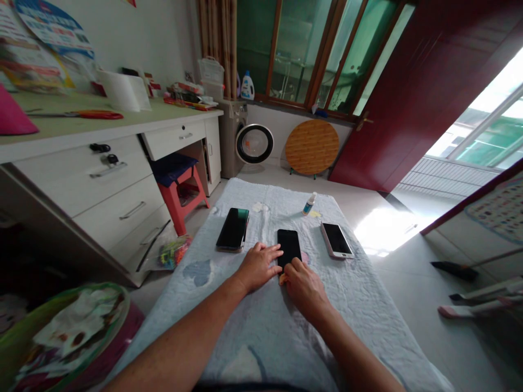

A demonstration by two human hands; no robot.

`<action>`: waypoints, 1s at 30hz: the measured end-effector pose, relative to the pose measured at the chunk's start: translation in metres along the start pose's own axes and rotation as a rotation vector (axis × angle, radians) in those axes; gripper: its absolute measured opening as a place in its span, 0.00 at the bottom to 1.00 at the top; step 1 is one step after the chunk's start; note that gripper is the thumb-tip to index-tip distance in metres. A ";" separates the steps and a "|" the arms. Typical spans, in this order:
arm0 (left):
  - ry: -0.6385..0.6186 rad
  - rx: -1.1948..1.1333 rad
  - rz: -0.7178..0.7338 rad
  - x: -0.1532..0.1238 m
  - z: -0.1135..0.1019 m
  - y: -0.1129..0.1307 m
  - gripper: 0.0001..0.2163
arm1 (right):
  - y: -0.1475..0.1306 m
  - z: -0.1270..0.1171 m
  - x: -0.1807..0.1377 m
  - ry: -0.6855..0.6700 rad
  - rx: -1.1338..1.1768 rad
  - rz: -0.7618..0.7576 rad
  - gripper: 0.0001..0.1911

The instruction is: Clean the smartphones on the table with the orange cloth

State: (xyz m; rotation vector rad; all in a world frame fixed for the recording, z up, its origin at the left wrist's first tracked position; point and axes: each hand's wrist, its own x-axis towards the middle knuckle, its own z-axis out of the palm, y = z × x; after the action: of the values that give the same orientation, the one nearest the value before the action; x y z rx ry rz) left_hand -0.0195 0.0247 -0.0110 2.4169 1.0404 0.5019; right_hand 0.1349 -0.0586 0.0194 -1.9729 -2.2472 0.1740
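Observation:
Three phones lie on a light blue cloth (pixel 265 321) spread over a low table. My left hand (pixel 258 267) rests flat with fingers stretched out, touching the left edge of the middle black phone (pixel 289 245). My right hand (pixel 303 286) is at that phone's near end, fingers curled down on its lower edge, with a small orange bit showing under them. A larger dark phone (pixel 233 229) lies to the left. A white-rimmed phone (pixel 336 239) lies to the right.
A small bottle with a blue cap (pixel 309 203) and a yellow scrap sit at the cloth's far end. A white desk with drawers (pixel 102 179) and a red stool (pixel 182 190) stand left. A bin (pixel 69 337) is near left. Brooms lie on the floor at right.

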 end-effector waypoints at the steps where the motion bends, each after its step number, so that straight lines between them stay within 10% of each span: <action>1: -0.001 0.002 -0.001 0.000 -0.001 0.000 0.20 | 0.002 -0.002 -0.001 -0.005 -0.002 0.014 0.08; 17: 0.005 0.004 0.001 -0.001 -0.001 0.001 0.22 | 0.006 -0.005 -0.015 -0.012 0.330 -0.119 0.06; 30: 0.020 0.019 0.018 -0.001 -0.001 0.000 0.23 | 0.010 -0.007 -0.012 -0.048 -0.112 0.145 0.06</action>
State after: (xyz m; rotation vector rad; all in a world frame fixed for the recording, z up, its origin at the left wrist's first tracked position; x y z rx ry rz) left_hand -0.0202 0.0237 -0.0105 2.4447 1.0375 0.5250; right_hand 0.1473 -0.0690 0.0241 -2.2136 -2.1864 0.1147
